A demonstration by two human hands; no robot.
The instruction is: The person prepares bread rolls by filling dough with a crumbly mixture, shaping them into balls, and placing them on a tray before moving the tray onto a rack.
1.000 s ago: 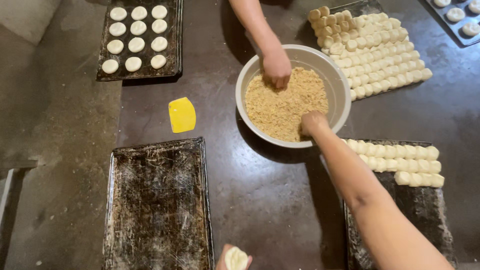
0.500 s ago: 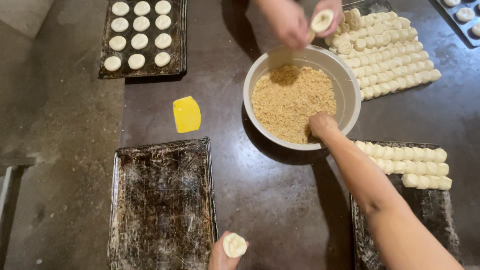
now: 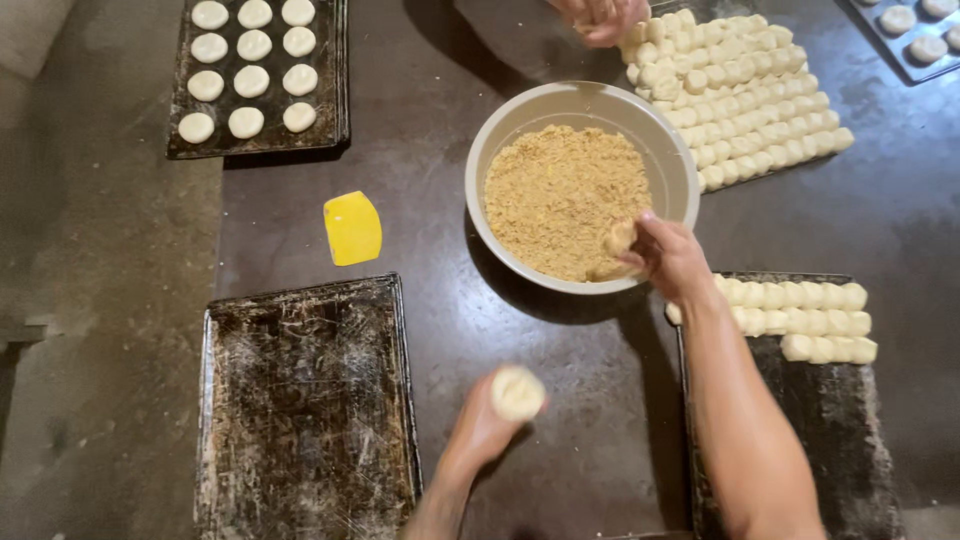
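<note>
Since the earlier frames, the left hand has risen from the bottom edge into full view, and the right hand has lifted from deep in the crumbs to the near rim of the bowl. Left hand: fingers curled under a flattened round of dough, held up over bare table between the empty baking tray and the bowl, apparently so that its face stays clean. Right hand: closed on a crumb-coated dough piece, held just above the tan crumbs so that loose crumbs fall back inside. A tray of pale dough pieces lies just beside the right forearm, within easy reach as supply. Across the table, another person's hands work at the edge of a larger batch of dough pieces; what they grip cannot be told. A yellow scraper lies flat on the table, apart from both hands. A far tray holds finished rounds in rows.
</note>
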